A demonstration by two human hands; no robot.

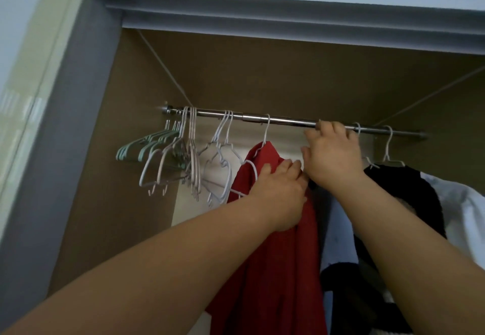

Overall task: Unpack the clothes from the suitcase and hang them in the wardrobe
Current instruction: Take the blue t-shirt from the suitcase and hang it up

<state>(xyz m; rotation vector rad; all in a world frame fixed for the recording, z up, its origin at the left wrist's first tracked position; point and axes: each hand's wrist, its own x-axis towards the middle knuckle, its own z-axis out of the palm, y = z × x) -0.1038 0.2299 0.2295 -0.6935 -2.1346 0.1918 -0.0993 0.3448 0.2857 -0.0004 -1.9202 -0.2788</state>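
A metal rail (286,119) runs across the open wardrobe. A red garment (278,269) hangs from it on a white hanger. My left hand (280,192) grips the red cloth at its shoulder. My right hand (333,153) reaches up to the rail, fingers curled at it; whatever it holds there is hidden behind the hand. To the right hang a black garment (409,185) and a white one (462,214). A dark and light-blue garment (338,250) hangs below my right hand. The suitcase is out of view.
Several empty hangers hang on the left part of the rail: green ones (147,148) at the far left, then white wire ones (217,156). The wardrobe's grey frame (78,98) stands at the left, its top edge overhead.
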